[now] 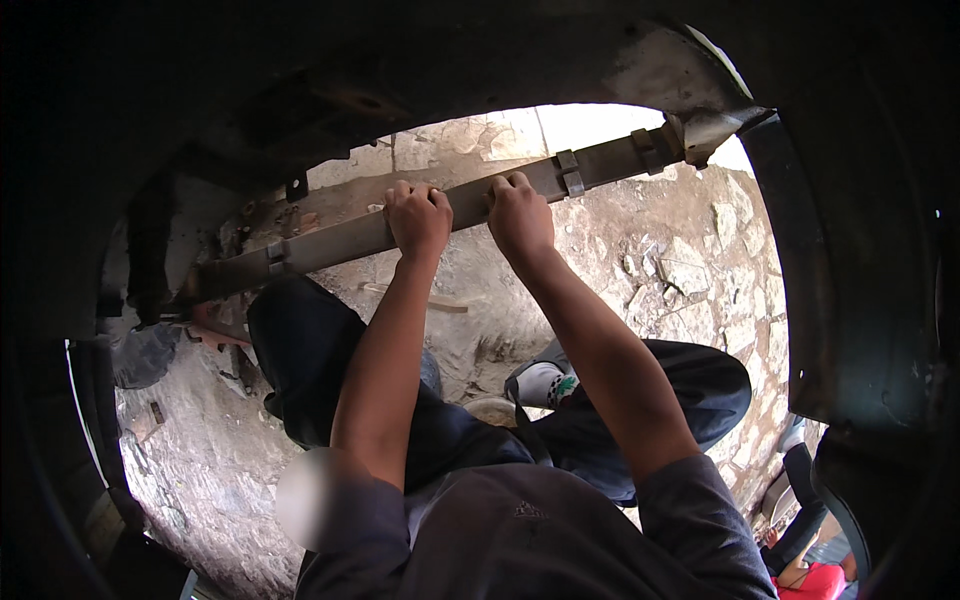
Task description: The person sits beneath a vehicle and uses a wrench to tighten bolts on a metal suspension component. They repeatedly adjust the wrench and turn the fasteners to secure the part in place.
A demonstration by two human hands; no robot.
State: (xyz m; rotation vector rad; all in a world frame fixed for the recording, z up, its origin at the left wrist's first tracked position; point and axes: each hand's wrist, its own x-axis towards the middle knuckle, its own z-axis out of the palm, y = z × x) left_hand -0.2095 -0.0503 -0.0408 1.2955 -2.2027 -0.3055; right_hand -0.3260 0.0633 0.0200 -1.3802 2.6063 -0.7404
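A long grey metal crossbar (340, 243) slants across the view, from low on the left to higher on the right. My left hand (420, 218) is closed around it near its middle, fingers curled over the far edge. Just to the right, my right hand (520, 213) grips the same bar, its fingertips also bent over the top. Both thumbs are partly hidden. A strap-like bracket (570, 172) crosses the bar right of my right hand, and a similar one (277, 257) sits toward the left end. The bar's right end meets a metal corner piece (705, 130).
Dark metal bodywork (850, 260) surrounds me on the sides and above. Stony ground (690, 270) with loose rocks lies beneath, and a thin stick (445, 304) rests on it. My bent legs (660, 385) are below the bar. Part of another person in red (815, 582) shows at lower right.
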